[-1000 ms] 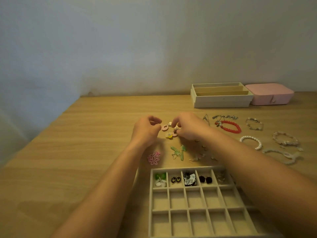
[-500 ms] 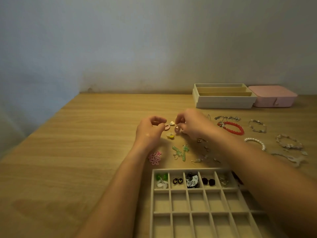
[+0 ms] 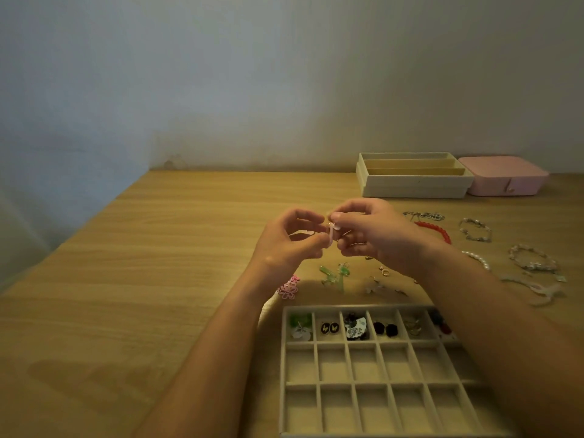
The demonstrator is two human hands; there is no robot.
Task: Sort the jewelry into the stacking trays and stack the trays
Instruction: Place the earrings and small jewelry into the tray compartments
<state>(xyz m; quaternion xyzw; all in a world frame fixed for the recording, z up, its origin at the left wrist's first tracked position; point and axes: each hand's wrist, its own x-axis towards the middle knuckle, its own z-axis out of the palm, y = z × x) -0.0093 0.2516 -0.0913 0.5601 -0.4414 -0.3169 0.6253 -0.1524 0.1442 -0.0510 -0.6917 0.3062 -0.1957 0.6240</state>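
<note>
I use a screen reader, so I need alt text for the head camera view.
A left hand and a right hand meet above a wooden table, pinching a pink earring between them. Nearest lies a grid tray, its far row holding earrings; bracelets lie at the right.

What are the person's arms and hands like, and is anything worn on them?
Both forearms are bare to the picture's edge: no sleeves, gloves, watch or wristband. The left hand shows no ring; the right hand may bear a thin finger band, too small to tell.
</note>
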